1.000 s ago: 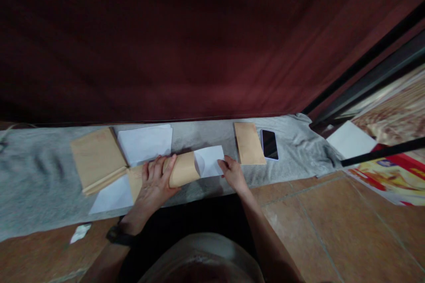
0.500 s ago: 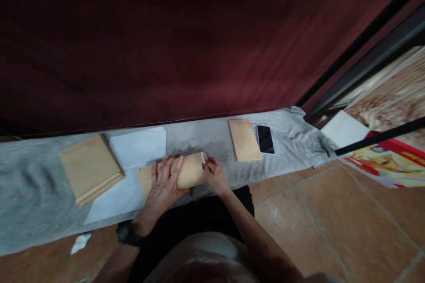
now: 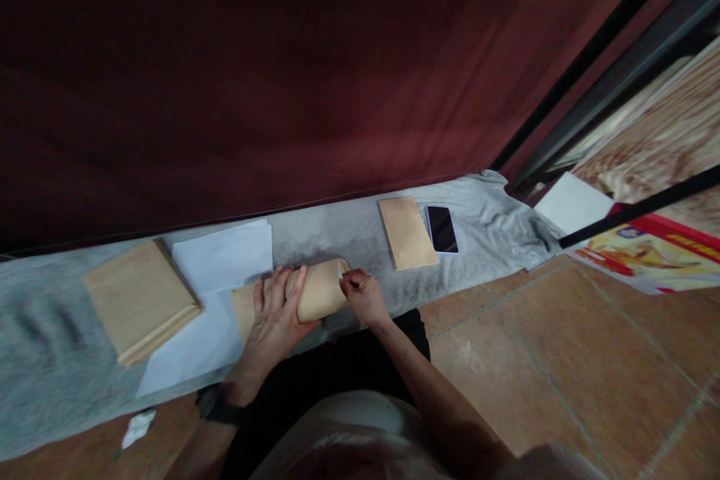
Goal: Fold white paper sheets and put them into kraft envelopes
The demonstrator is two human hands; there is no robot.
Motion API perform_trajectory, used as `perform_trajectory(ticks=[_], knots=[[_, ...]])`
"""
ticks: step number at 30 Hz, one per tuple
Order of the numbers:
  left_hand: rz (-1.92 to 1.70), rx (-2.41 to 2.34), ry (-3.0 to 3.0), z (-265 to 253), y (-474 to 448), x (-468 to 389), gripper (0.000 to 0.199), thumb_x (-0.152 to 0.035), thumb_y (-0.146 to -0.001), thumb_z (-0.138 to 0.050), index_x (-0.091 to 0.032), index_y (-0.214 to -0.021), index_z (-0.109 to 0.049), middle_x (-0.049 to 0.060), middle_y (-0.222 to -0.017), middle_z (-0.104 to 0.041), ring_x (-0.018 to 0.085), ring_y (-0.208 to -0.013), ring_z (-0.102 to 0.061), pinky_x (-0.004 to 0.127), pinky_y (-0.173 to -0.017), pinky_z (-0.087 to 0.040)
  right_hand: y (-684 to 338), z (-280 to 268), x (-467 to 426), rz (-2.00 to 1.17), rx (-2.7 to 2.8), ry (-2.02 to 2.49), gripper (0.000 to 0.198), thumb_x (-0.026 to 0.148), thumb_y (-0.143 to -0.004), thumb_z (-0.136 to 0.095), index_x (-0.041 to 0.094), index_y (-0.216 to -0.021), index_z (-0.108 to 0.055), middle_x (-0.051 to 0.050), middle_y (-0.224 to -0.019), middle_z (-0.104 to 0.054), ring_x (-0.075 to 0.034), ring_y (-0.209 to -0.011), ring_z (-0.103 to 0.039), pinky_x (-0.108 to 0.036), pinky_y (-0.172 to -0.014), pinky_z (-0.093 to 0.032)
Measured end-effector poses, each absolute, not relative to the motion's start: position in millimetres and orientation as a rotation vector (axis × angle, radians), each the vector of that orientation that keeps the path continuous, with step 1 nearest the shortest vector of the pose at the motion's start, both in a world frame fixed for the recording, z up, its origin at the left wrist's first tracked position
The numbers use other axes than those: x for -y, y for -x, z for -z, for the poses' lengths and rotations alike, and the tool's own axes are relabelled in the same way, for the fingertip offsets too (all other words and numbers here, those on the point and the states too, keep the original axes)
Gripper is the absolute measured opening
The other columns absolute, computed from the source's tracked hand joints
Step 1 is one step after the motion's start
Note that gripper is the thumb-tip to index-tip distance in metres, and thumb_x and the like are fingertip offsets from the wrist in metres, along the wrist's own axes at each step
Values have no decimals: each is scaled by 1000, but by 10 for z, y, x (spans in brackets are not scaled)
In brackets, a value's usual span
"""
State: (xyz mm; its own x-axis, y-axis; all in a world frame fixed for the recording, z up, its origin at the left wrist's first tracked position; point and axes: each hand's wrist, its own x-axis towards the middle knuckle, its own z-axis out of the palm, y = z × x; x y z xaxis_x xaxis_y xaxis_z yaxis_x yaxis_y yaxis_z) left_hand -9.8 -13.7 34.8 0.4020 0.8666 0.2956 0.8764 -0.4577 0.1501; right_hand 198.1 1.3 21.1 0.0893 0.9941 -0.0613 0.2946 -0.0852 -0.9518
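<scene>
A brown paper envelope (image 3: 322,301) lies across the front edge of the cloth, bulging open at its right end. My left hand (image 3: 277,309) holds it from the left, palm down, with the thumb along the bulge and the fingers over the far side. At the mouth, my right hand (image 3: 363,295) has its fingertips pinched together at a small white edge of paper (image 3: 340,277). Most of that paper is hidden inside the envelope. Under the envelope's left end are white paper sheets (image 3: 222,259).
A stack of brown envelopes (image 3: 138,296) sits on the grey cloth (image 3: 34,315) at left. Farther right lie a single brown envelope (image 3: 408,232) and a phone (image 3: 442,229). A dark red panel (image 3: 292,90) rises behind. Crumpled white paper (image 3: 138,427) is on the tiled floor.
Less white paper shows at the envelope's mouth, and the right hand's fingers are pinched closer there. The left hand keeps its hold. The whole view has shifted slightly.
</scene>
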Motion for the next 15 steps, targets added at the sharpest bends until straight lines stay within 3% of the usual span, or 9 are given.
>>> perform_trajectory(ticks=[15], knots=[[469,1578,2609,-361,49,114,100,-44,-75,-73,-12,-158,-26,26,-151,-42,45,-144,-35,65,-120,-17,-1966,-156,25,-1089,1121,1476,6,30,-82,-60,25,-85,-59,3,-75,-65,-15,-65,-60,-25,-62,-46]])
